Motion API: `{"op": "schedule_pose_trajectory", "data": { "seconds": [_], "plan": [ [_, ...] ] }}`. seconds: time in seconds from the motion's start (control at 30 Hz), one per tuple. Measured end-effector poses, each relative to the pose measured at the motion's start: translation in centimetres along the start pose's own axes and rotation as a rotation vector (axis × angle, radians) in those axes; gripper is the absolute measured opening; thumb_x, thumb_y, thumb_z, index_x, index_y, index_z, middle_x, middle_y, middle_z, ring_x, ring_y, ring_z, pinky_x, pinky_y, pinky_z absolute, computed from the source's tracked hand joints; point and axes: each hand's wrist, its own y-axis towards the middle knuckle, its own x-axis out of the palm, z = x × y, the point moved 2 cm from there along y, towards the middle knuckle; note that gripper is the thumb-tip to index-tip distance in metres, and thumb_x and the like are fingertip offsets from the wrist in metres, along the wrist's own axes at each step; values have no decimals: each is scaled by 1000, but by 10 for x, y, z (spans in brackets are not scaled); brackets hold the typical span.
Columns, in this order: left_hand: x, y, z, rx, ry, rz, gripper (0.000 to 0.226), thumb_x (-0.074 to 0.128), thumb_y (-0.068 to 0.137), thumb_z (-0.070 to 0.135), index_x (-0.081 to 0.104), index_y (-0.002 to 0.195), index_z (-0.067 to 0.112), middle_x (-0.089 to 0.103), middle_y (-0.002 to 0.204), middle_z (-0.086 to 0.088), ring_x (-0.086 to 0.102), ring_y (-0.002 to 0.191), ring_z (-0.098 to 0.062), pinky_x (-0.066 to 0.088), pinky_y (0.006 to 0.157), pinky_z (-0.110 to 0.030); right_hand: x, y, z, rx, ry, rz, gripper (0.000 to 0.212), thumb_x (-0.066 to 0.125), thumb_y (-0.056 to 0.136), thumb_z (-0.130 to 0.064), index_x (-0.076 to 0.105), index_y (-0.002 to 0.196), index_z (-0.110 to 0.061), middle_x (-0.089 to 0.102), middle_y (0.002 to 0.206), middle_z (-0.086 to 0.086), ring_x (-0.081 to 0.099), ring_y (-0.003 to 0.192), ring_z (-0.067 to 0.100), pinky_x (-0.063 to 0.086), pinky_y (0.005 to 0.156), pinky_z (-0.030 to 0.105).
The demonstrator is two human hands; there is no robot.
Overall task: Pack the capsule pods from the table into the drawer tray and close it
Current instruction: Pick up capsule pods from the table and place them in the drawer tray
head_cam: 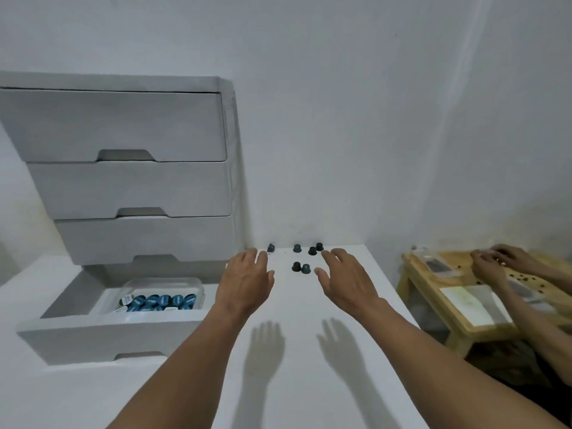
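— White bench point(297, 301) ahead of us. How many loose capsule pods point(305, 268) do we count on it?
— Six dark ones, clustered at the centre of the frame. Two are nearer us, three lie behind them, and one off to the left looks tipped.
— And what do we have packed?
— A row of blue pods point(161, 300) lies in the clear tray point(164, 281) inside the bottom drawer point(93, 339), lower left, which stands pulled out.
— Our hands?
— Our left hand point(244, 286) and right hand point(346, 283) hover on either side of the loose cluster. Each grip is wide, fingers spread, holding nothing.
— So where do we stand?
— We judge it well along. We have six pods to move, then the drawer to push closed.
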Motion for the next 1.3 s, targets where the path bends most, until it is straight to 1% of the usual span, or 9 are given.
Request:
{"op": "schedule_pose_trajectory", "data": {
  "seconds": [0.1,0.23,0.33,0.7,0.87,0.97,1.07,1.17,1.3],
  "plan": [
    [11,16,29,-59,-40,-6,30,76,70,25,62,88,6,63,82,-10,62,73,-33,52,61,-34,-1,14,34,-22,11,-23,45,42,98,-35,42,138,-13,43,140,8,46,121,29,42,93,34],
    [23,31,59,-88,-34,-21,30,81,64,23,60,77,7,61,74,-9,60,64,-32,50,56,-31,2,33,72,-63,-6,-70,46,41,98,-35,40,140,-14,43,141,8,45,123,28,40,95,33],
    [36,40,66,-134,-50,-58,28,80,67,23,59,77,6,62,77,-10,60,67,-32,50,53,-31,8,47,90,-88,-6,-107,46,41,99,-36,40,139,-14,43,140,8,45,123,28,39,96,32],
    [101,89,50,-179,-68,-191,25,75,74,23,62,84,4,64,87,-12,62,77,-32,51,53,-35,68,118,117,-114,61,-184,32,44,97,-32,53,118,-9,52,122,10,52,104,29,41,85,32],
    [162,132,33,-187,-179,-247,27,63,85,25,60,98,1,61,100,-15,58,89,-34,53,65,-41,108,165,133,-74,54,-252,38,46,97,-32,50,127,-9,50,128,10,51,112,29,41,91,33],
    [198,154,25,-208,-222,-293,33,54,90,31,57,110,4,57,110,-11,55,99,-30,50,73,-39,135,195,141,-46,53,-292,38,46,97,-31,50,128,-8,50,128,11,52,112,29,42,92,33],
    [236,173,15,-204,-261,-337,36,49,92,33,54,116,6,55,116,-10,52,104,-27,47,80,-36,166,220,145,-4,77,-349,35,47,96,-29,54,122,-6,53,120,12,54,107,30,44,89,36],
    [273,188,7,-187,-297,-395,38,48,93,33,53,119,6,55,117,-11,53,105,-28,47,85,-36,200,238,150,6,88,-381,34,48,91,-26,59,111,-1,58,107,16,57,98,37,47,81,40],
    [319,202,3,-182,-340,-472,37,48,93,31,52,121,6,55,118,-11,52,106,-28,44,87,-35,234,258,153,20,89,-478,35,47,96,-24,54,121,-1,54,122,14,52,112,32,44,92,39]
  ]
}}
